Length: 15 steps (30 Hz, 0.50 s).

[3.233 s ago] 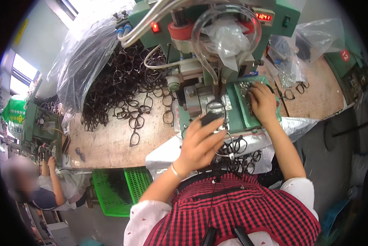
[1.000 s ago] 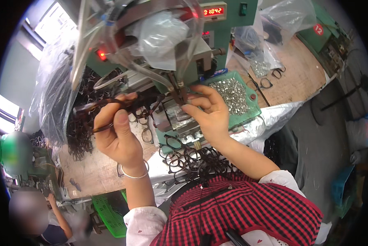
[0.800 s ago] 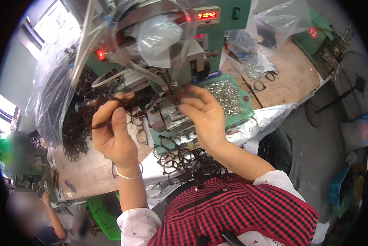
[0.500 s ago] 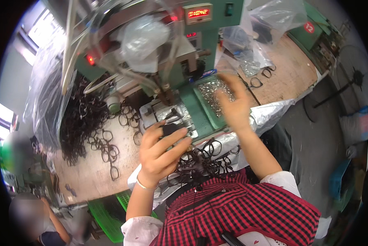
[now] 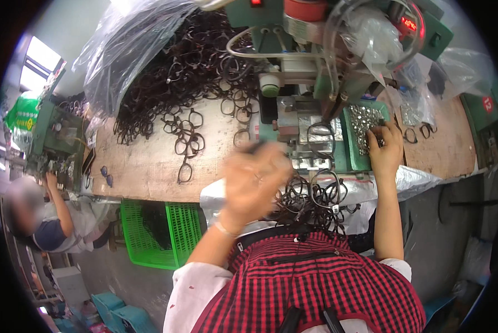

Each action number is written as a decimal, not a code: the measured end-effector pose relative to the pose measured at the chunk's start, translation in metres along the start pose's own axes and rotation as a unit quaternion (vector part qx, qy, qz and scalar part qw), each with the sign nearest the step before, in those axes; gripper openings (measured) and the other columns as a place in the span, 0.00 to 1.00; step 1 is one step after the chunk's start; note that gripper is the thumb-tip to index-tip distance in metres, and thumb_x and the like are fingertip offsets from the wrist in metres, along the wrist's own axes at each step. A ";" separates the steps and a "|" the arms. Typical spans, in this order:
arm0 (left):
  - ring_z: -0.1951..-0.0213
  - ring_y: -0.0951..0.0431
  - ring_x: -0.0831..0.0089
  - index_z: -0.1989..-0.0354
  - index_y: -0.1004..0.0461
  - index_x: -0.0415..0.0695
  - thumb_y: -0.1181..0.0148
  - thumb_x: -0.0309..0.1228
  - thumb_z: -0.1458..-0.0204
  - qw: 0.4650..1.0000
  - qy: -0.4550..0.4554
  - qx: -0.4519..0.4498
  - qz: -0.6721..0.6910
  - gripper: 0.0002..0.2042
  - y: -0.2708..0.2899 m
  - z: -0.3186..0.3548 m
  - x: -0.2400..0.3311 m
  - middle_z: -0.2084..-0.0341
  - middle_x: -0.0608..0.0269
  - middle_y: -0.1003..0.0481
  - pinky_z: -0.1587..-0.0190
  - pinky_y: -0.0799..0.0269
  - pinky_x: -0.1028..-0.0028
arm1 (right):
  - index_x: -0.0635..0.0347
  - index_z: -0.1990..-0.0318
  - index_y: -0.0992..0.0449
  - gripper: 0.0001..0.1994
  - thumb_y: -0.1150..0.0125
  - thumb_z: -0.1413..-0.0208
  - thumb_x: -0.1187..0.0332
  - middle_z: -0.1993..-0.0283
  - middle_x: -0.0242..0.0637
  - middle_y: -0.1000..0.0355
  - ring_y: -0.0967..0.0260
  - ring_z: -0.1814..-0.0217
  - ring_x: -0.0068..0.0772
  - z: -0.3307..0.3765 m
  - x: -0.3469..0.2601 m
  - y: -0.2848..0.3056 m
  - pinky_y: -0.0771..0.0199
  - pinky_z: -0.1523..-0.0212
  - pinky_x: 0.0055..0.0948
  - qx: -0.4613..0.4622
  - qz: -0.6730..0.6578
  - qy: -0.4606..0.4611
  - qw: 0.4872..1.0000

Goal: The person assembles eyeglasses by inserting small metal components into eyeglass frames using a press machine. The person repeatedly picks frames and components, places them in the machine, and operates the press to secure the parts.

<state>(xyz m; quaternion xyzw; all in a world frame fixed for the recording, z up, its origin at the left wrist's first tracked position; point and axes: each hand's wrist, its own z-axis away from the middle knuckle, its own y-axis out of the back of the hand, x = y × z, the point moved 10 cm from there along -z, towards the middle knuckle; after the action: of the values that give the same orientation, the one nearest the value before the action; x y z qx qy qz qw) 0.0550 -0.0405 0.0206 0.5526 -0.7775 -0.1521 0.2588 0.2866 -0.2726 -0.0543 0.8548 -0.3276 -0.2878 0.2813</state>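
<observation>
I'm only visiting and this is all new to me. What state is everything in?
Left hand: blurred; can't tell whether it grips anything.
Right hand: fingers bent at the green tray.
Green tray: uncovered, holding many small metal pieces.
Machine: switched on, its red display lit.
Glasses frames: heaped on the table.
Clear plastic bag: crumpled.
Green basket: uncovered, something dark inside.
</observation>
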 end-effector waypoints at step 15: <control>0.66 0.27 0.82 0.66 0.21 0.39 0.40 0.34 0.37 0.866 0.424 0.147 0.219 0.11 0.083 0.010 -0.253 0.65 0.65 0.19 0.58 0.31 0.80 | 0.58 0.60 0.16 0.07 0.34 0.46 0.71 0.64 0.39 0.19 0.21 0.60 0.35 -0.022 0.014 -0.003 0.25 0.55 0.31 0.012 -0.218 -0.158 0.963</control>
<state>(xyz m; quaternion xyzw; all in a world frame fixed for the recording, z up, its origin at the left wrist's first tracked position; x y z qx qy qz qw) 0.0492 0.2246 -0.0039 0.4108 -0.7072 0.2737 0.5062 0.3115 -0.2741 -0.0461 0.8527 -0.1771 -0.4693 0.1462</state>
